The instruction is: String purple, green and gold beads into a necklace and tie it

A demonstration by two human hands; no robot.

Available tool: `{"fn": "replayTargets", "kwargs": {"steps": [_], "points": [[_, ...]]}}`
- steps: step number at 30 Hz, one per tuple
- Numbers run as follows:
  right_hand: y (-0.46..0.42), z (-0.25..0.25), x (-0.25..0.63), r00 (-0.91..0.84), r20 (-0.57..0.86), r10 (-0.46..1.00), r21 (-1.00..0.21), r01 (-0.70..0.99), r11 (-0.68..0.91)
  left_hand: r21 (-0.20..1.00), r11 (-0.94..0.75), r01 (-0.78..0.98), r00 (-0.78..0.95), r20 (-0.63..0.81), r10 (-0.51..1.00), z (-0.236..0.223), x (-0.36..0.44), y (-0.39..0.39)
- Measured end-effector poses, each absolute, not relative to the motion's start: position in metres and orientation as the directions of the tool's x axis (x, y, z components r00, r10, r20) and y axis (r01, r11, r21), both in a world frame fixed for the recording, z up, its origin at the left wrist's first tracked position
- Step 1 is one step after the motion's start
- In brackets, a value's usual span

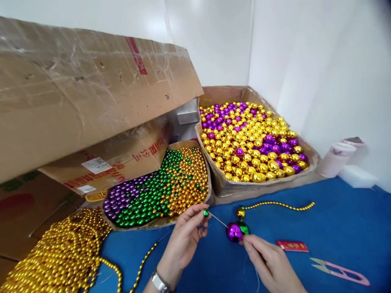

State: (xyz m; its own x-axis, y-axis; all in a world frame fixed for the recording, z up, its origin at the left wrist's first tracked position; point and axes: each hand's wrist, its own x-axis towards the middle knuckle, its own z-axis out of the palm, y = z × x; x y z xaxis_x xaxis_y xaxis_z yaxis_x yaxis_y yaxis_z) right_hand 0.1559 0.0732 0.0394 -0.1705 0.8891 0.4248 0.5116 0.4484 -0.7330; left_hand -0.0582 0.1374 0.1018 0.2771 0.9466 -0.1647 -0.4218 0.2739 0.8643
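Note:
My left hand (187,238) pinches a small green bead (206,213) at the tip of a thin needle (217,219). My right hand (269,260) holds the needle's other end, where a large purple ball (233,232) and a green ball (244,227) are strung. A gold ball (240,212) sits just above them, joined to a strand of small gold beads (279,205) lying on the blue cloth (336,228).
A box of small purple, green and gold beads (159,187) sits beyond my left hand. A larger box of gold and purple balls (253,142) stands at the back right. Gold bead strands (64,254) are piled at left. Pink snips (342,272) and a red packet (292,245) lie at right.

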Motion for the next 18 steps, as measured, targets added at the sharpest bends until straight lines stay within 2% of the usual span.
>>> {"fn": "replayTargets", "kwargs": {"steps": [14,16,18], "points": [[0.073,0.03,0.165,-0.176,0.499,0.848,-0.661,0.556,0.505,0.923,0.208,-0.324,0.201,-0.148,0.968,0.104,-0.054,0.134],[0.073,0.028,0.166,-0.174,0.501,0.848,-0.649,0.572,0.501,0.943,0.187,-0.277,0.196,-0.135,0.971,0.104,-0.053,0.135],[0.073,0.029,0.165,-0.169,0.5,0.849,-0.636,0.594,0.492,0.981,0.118,-0.156,0.187,-0.088,0.978,0.106,-0.051,0.135]]}}
